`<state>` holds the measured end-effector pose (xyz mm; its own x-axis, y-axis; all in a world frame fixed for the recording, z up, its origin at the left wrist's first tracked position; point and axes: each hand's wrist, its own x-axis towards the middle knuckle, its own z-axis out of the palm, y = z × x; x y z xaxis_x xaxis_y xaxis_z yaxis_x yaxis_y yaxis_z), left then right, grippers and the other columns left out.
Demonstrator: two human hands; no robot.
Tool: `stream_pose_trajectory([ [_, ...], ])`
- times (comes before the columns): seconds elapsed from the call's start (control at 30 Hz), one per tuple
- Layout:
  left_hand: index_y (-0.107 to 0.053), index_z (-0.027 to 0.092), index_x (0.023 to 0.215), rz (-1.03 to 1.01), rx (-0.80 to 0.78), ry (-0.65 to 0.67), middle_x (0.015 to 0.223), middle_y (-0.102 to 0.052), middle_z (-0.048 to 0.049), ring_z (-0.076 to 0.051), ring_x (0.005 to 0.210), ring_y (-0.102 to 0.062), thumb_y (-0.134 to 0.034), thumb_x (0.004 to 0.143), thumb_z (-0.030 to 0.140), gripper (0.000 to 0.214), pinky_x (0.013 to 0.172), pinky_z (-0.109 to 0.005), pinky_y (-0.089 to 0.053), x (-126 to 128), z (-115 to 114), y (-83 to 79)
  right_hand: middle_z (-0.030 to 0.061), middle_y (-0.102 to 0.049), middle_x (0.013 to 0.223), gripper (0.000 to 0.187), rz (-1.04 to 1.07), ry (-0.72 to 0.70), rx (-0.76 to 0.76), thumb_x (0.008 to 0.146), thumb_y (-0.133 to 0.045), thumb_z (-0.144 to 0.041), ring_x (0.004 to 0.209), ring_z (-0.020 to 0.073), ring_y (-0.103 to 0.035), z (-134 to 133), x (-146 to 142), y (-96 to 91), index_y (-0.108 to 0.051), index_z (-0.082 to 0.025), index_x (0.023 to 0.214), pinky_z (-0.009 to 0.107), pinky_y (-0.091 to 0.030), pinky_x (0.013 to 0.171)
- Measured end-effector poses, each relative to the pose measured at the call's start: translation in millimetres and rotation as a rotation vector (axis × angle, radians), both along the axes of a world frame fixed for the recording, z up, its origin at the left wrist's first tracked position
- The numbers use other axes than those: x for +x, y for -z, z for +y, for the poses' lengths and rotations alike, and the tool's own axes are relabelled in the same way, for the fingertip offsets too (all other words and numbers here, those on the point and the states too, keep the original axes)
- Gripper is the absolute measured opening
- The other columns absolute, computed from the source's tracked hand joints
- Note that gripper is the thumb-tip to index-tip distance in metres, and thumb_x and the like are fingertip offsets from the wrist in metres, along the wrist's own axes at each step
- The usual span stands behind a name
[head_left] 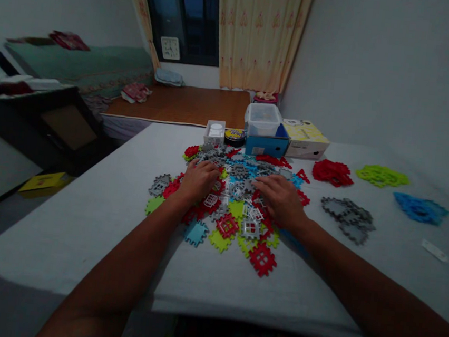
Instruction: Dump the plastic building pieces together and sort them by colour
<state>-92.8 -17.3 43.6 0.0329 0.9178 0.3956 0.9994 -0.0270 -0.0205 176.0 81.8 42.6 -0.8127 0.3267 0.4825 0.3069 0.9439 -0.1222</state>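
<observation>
A heap of flat plastic building tiles with toothed edges [227, 225] lies in front of me, in red, lime green, blue and grey, some with window-like grids. My left hand [200, 180] rests on the heap's left side, fingers bent loosely over the tiles, with nothing visible in them. On the right side, my right hand [281, 199] reaches inward, its fingers extended and touching grey and red tiles. Between the hands, grey tiles [240, 171] and blue ones lie mixed. Both sets of fingertips are partly lost among the pieces.
Sorted piles stand right: red [332, 173], lime green [382, 176], blue [420, 208] and grey [347, 217]. Behind the heap are a blue box [266, 145] with a clear container [263, 118], a yellow-white box [305, 139] and a round tin [234, 137]. A white strip [434, 250] lies far right.
</observation>
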Motion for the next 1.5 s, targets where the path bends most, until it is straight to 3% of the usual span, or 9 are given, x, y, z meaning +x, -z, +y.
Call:
stream_pose_trajectory([
  [0.23, -0.071, 0.024, 0.102, 0.014, 0.008, 0.008, 0.115, -0.070, -0.0065, -0.026, 0.114, -0.056, -0.049, 0.093, 0.022, 0.024, 0.105, -0.049, -0.030, 5.3, 0.0, -1.5, 0.0085, -0.051, 0.145, 0.037, -0.251, -0.274, 0.075, 0.097, -0.048, -0.024, 0.138, 0.0304, -0.035, -28.5, -28.8, 16.7, -0.056, -0.024, 0.133, 0.051, -0.028, 0.110],
  [0.4, -0.072, 0.026, 0.104, -0.011, 0.030, -0.079, 0.117, -0.071, -0.0045, -0.025, 0.115, -0.056, -0.052, 0.091, 0.021, 0.024, 0.105, -0.049, -0.033, -4.4, -1.4, -7.6, 0.0090, -0.062, 0.131, 0.039, -0.323, -0.311, 0.037, 0.096, -0.050, -0.024, 0.127, 0.0284, -0.046, -29.2, -31.5, 12.6, -0.053, -0.025, 0.135, 0.049, -0.031, 0.106],
  [0.53, -0.072, 0.024, 0.105, -0.090, 0.067, -0.157, 0.115, -0.071, -0.0052, -0.023, 0.108, -0.060, -0.050, 0.091, 0.019, 0.026, 0.098, -0.043, -0.043, -20.5, -1.1, -10.1, 0.0116, -0.062, 0.125, 0.045, -0.260, -0.230, -0.014, 0.089, -0.062, -0.025, 0.117, 0.0289, -0.050, -25.2, -28.1, 8.9, -0.055, -0.024, 0.134, 0.046, -0.038, 0.097],
  [0.67, -0.067, 0.027, 0.117, -0.080, 0.004, 0.015, 0.130, -0.062, -0.0051, -0.024, 0.122, -0.052, -0.054, 0.092, 0.034, 0.029, 0.102, -0.044, -0.042, -20.3, -0.5, -3.2, 0.0090, -0.069, 0.104, 0.023, -0.129, -0.184, -0.093, 0.090, -0.058, -0.020, 0.103, 0.0260, -0.055, -14.3, -22.8, 9.5, -0.068, -0.022, 0.111, 0.042, -0.040, 0.091],
  [0.77, -0.058, 0.030, 0.130, -0.072, -0.041, 0.011, 0.144, -0.049, -0.0062, -0.028, 0.132, -0.043, -0.062, 0.087, 0.041, 0.044, 0.104, -0.047, -0.042, -14.6, -1.5, 3.3, 0.0080, -0.072, 0.097, 0.019, 0.051, -0.179, -0.233, 0.093, -0.055, -0.025, 0.097, 0.0241, -0.058, -1.9, -15.5, 8.5, -0.072, -0.022, 0.100, 0.040, -0.044, 0.087],
  [1.0, -0.063, 0.028, 0.120, -0.125, -0.037, -0.165, 0.135, -0.057, -0.0063, -0.025, 0.119, -0.055, -0.057, 0.087, 0.025, 0.034, 0.094, -0.039, -0.051, -31.2, -2.1, 5.6, 0.0047, -0.073, 0.094, 0.021, 0.339, 0.037, -0.551, 0.088, -0.058, -0.037, 0.086, 0.0214, -0.065, 31.2, 6.2, -6.1, -0.072, -0.022, 0.093, 0.035, -0.050, 0.079],
  [1.2, -0.066, 0.029, 0.118, -0.076, 0.041, -0.343, 0.138, -0.056, -0.0089, -0.033, 0.126, -0.049, -0.057, 0.086, 0.024, 0.034, 0.097, -0.053, -0.045, -42.6, -3.4, 2.8, 0.0006, -0.067, 0.073, 0.036, 0.333, 0.152, -0.674, 0.084, -0.060, -0.047, 0.059, 0.0144, -0.056, 50.2, 28.0, -24.5, -0.068, -0.021, 0.108, 0.025, -0.042, 0.053],
  [1.33, -0.067, 0.029, 0.115, -0.017, 0.055, -0.167, 0.134, -0.060, -0.0070, -0.029, 0.128, -0.047, -0.052, 0.089, 0.023, 0.031, 0.101, -0.050, -0.041, -29.0, 0.3, 0.9, -0.0010, -0.059, 0.061, 0.038, 0.292, 0.262, -0.601, 0.083, -0.059, -0.047, 0.052, 0.0135, -0.052, 82.6, 62.0, -31.9, -0.069, -0.020, 0.108, 0.024, -0.039, 0.048],
  [1.5, -0.069, 0.029, 0.106, 0.120, -0.061, -0.045, 0.118, -0.068, -0.0073, -0.031, 0.121, -0.052, -0.052, 0.090, 0.032, 0.024, 0.105, -0.054, -0.033, -14.6, 4.6, 8.3, 0.0038, -0.065, 0.077, 0.047, 0.518, 0.629, -0.489, 0.086, -0.049, -0.035, 0.060, 0.0156, -0.060, 174.3, 138.5, -37.8, -0.059, -0.015, 0.126, 0.026, -0.048, 0.056],
])
